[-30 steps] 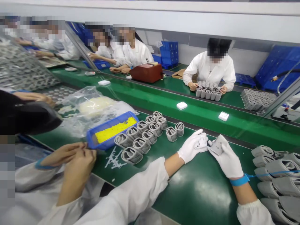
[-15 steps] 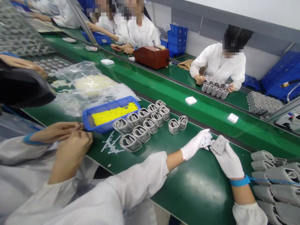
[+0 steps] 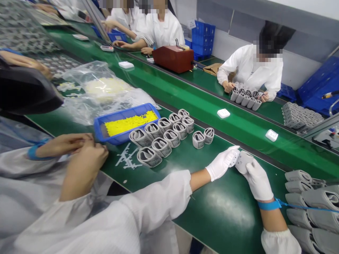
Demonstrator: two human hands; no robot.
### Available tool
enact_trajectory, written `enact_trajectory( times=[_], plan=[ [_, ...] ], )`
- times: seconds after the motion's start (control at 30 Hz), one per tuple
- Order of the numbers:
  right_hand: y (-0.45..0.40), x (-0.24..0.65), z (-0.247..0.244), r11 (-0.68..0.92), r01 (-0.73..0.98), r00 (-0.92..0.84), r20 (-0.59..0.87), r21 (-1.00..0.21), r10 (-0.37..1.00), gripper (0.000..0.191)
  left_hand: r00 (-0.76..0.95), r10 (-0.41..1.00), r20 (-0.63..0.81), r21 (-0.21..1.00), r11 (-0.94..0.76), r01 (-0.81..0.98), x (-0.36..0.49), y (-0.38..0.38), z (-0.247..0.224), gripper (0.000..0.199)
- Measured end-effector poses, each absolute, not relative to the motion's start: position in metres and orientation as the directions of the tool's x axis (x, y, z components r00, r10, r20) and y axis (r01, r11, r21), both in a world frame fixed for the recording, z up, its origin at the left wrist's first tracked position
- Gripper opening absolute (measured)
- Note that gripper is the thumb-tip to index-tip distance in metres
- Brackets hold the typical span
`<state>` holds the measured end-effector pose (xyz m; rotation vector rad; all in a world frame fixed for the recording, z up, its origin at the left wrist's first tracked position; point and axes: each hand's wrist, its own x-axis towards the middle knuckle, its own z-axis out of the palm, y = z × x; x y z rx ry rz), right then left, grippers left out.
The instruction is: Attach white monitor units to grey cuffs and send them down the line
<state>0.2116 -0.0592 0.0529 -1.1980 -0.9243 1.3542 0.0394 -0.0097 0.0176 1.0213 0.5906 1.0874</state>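
Note:
My left hand [image 3: 221, 164], in a white glove, is closed on a small white plastic casing [image 3: 234, 159] with dark holes in its face. My right hand [image 3: 257, 179], also gloved and with a blue wrist strap [image 3: 269, 205], grips a grey wrist cuff [image 3: 244, 162] by its near edge, thumb on top. Casing and cuff meet edge to edge above the green bench; whether they are joined I cannot tell. Left of my hands stand two rolled grey cuffs [image 3: 198, 140], with a double row of more rolled cuffs [image 3: 162, 146] beyond them.
Stacked grey cuffs [image 3: 317, 213] line the right side. A green conveyor [image 3: 190, 100] carries white casings [image 3: 223, 113]. A blue tray [image 3: 99, 128] of yellow pieces, white strips [image 3: 128, 157] and a plastic bag [image 3: 92, 79] lie left, near a co-worker's hands [image 3: 84, 155]. Another person sits opposite.
The grey cuff has turned in my right hand and come up against the white casing. My right thumb now lies across it. The casings on the conveyor have shifted right.

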Motion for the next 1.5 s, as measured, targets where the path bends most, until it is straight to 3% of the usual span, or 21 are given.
enact_trajectory(
  times=[0.17,0.5,0.67,1.1,1.37,1.5],
  plan=[
    [-0.058,0.212,0.052,-0.136,-0.159,0.075,-0.149,-0.978,0.986,0.061,0.419,0.906,0.057,0.891,0.143,-0.43,0.037,-0.012,0.022,0.096],
    [-0.059,0.207,0.052,-0.081,-0.072,0.065,-0.086,-0.994,0.994,0.058,0.341,0.934,0.104,0.971,-0.021,-0.24,0.029,-0.02,0.031,0.075],
    [-0.058,0.201,0.051,-0.076,0.035,0.184,-0.069,-0.996,0.981,0.059,0.317,0.94,0.129,0.989,-0.097,-0.115,0.027,-0.026,0.037,0.068],
    [-0.061,0.187,0.056,-0.074,0.243,0.328,0.01,-0.967,0.945,0.058,0.324,0.933,0.158,0.976,-0.099,-0.193,0.033,-0.028,0.027,0.074],
    [-0.06,0.209,0.054,0.034,0.525,0.209,0.168,-0.85,0.963,0.062,0.417,0.908,0.038,0.987,0.031,-0.156,0.032,-0.017,0.032,0.068],
    [-0.06,0.219,0.052,0.112,0.579,0.111,0.214,-0.808,0.971,0.059,0.386,0.918,0.09,0.977,-0.005,-0.215,0.033,-0.01,0.033,0.053]
  ],
)
